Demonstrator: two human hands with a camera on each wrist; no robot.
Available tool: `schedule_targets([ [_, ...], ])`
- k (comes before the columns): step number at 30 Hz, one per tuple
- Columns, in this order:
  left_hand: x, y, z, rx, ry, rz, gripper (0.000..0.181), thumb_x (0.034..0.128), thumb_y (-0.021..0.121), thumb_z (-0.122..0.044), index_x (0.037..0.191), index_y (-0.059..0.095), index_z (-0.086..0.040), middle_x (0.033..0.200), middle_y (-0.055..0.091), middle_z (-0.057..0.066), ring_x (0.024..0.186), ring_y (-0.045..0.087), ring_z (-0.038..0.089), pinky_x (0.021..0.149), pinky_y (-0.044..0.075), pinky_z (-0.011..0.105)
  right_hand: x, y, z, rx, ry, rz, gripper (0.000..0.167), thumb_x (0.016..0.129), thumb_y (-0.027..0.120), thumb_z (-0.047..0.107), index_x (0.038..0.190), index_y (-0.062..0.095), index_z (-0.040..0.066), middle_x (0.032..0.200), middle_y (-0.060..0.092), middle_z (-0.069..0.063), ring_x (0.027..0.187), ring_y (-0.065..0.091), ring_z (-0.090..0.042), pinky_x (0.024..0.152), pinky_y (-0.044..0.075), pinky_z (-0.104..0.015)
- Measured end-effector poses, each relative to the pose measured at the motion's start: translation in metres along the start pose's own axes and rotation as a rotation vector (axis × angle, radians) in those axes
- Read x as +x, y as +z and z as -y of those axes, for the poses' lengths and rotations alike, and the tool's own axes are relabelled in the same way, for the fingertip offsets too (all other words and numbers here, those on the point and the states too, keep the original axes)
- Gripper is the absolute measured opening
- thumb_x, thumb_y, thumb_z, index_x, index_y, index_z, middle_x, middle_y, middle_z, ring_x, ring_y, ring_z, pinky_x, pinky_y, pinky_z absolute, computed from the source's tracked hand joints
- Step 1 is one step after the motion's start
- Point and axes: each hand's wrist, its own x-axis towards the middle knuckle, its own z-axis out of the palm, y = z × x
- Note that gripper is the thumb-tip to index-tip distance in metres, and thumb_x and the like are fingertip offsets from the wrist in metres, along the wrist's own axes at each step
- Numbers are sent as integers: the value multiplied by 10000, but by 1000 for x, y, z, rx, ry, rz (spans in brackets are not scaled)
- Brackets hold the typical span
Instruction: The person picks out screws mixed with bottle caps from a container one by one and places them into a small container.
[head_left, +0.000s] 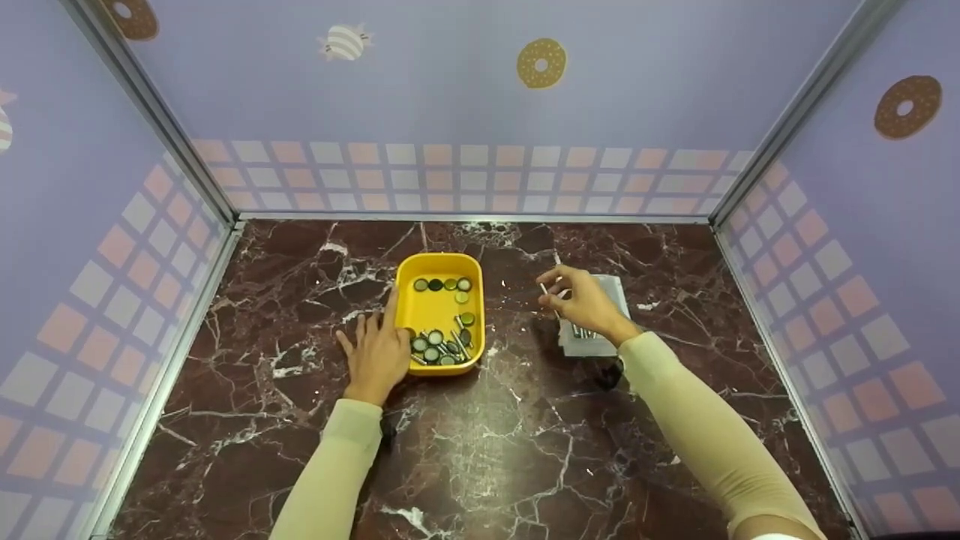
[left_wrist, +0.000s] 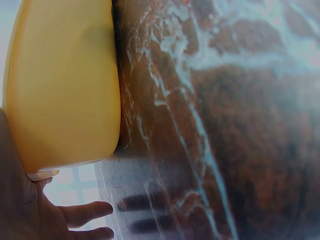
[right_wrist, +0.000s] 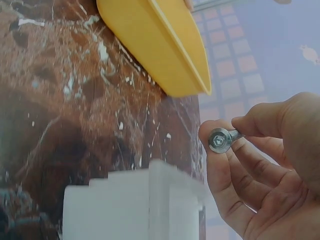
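Left hand (head_left: 379,354) touches yellow tray (head_left: 435,306); right hand (head_left: 586,301) pinches slim rod (head_left: 544,288).

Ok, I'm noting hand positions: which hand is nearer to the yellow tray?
Left. The left hand touches the yellow tray at its left side; the right hand is apart, off to its right by the plastic box, pinching a screw.

A lilac back wall (head_left: 435,97) is standing along the far edge of the dark red, white-veined tabletop (head_left: 645,480), while a left wall (head_left: 52,202) and a right wall (head_left: 840,195) are flanking its sides. Pink-and-white checks (head_left: 474,180) are running low across all three, below printed doughnuts (head_left: 555,63) and striped sweets (head_left: 345,42), and grey metal strips (head_left: 159,120) are meeting at the far corners. A pale streak of light (head_left: 476,435) is gleaming toward the near edge.
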Motion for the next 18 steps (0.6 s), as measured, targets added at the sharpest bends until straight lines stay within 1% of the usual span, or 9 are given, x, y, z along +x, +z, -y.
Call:
schedule_targets([
  [3, 0, 0, 0, 6, 3, -4, 762, 1190, 419, -276, 1891, 146, -398, 1769, 519, 317, 1734, 327, 627, 1381, 4, 920, -2, -6, -4, 17, 25, 1, 329, 1067, 775, -38, 1393, 734, -58, 1141, 824, -355, 728, 764, -108, 645, 634, -206],
  [4, 0, 0, 0, 9, 5, -6, 762, 1189, 420, -274, 1891, 149, -395, 1765, 523, 319, 1733, 331, 627, 1381, 8, 921, -3, -8, -6, 18, 29, 1, 333, 1069, 763, -47, 1400, 728, -60, 1154, 822, -365, 744, 780, -137, 655, 648, -225],
  [6, 0, 0, 0, 11, 10, -10, 760, 1189, 423, -271, 1891, 157, -388, 1756, 532, 322, 1729, 338, 627, 1378, 15, 924, -4, -12, -8, 22, 44, 0, 343, 1076, 743, -57, 1419, 721, -56, 1175, 822, -367, 791, 825, -231, 693, 694, -286],
  [8, 0, 0, 0, 14, 12, -11, 759, 1190, 423, -271, 1892, 156, -386, 1754, 533, 321, 1728, 341, 626, 1377, 18, 926, -5, -16, -11, 19, 50, 0, 357, 1083, 720, -69, 1440, 713, -55, 1184, 822, -361, 872, 859, -335, 746, 732, -346],
  [10, -1, -1, -1, 9, 14, -9, 754, 1196, 421, -271, 1892, 154, -388, 1757, 529, 317, 1732, 331, 628, 1376, 14, 927, -6, -19, -14, 10, 60, -3, 365, 1090, 713, -65, 1453, 716, -37, 1188, 830, -344, 939, 869, -436, 778, 747, -378],
  [12, -1, -1, -1, 3, 16, -6, 749, 1201, 419, -273, 1892, 153, -387, 1764, 522, 312, 1736, 318, 630, 1376, 8, 928, -7, -22, -16, -9, 69, -11, 368, 1092, 726, -46, 1458, 727, -16, 1188, 841, -320, 960, 873, -471, 770, 745, -360],
  [13, -1, -1, 0, 2, 16, -4, 748, 1204, 417, -274, 1892, 149, -389, 1767, 518, 311, 1738, 313, 631, 1375, 6, 928, -8, -23, -17, -25, 72, -17, 368, 1091, 732, -36, 1459, 732, -6, 1184, 849, -304, 953, 875, -472, 748, 734, -330],
  [16, -1, -1, 0, 1, 14, 0, 747, 1206, 415, -275, 1893, 144, -392, 1769, 518, 309, 1741, 305, 630, 1375, 4, 928, -10, -27, -19, -79, 83, -42, 362, 1087, 759, 3, 1448, 749, 10, 1166, 868, -266, 911, 880, -458, 648, 653, -228],
  [18, -2, -1, -1, 2, 13, 2, 749, 1204, 412, -272, 1893, 143, -391, 1764, 526, 310, 1740, 309, 631, 1375, 5, 928, -11, -30, -21, -86, 90, -54, 359, 1086, 748, -5, 1445, 746, -5, 1163, 868, -273, 913, 879, -465, 622, 620, -200],
])
